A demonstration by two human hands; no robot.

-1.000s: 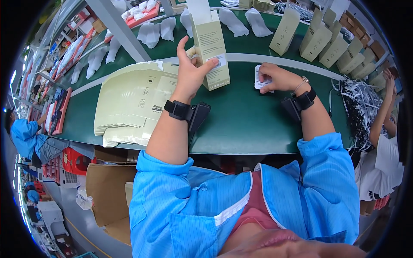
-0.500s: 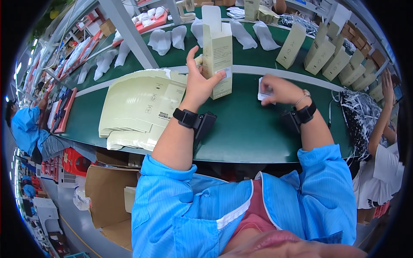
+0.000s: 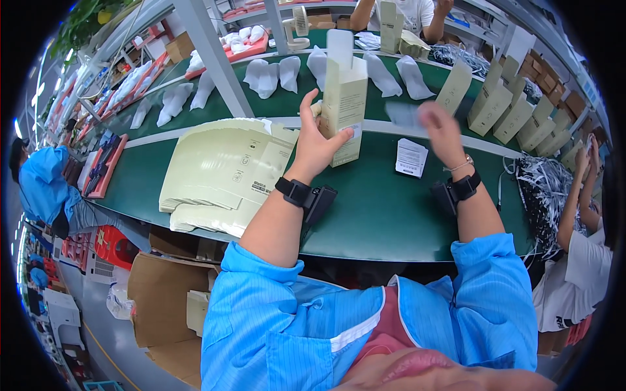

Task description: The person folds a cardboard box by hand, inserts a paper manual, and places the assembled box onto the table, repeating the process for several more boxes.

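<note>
My left hand (image 3: 318, 144) is closed round a tall pale-green carton (image 3: 350, 98) that stands upright on the green table with its top flap up. The thumb presses the carton's near face, and most of the other fingers are behind it. My right hand (image 3: 445, 138), blurred by motion, pinches a thin whitish leaflet (image 3: 403, 115) to the right of the carton. Just below that leaflet, a small stack of printed white leaflets (image 3: 411, 158) lies on the table.
Flat, unfolded cartons (image 3: 222, 171) are piled at my left. White pouches (image 3: 261, 78) line the green belt (image 3: 365, 45) beyond. Upright cartons (image 3: 490, 104) stand at the far right, above a heap of shredded strips (image 3: 541, 189). Co-workers sit left, right and opposite.
My right hand has risen from the leaflet stack with one leaflet, moving away from me. The left hand still holds the carton. The whole view has shifted slightly.
</note>
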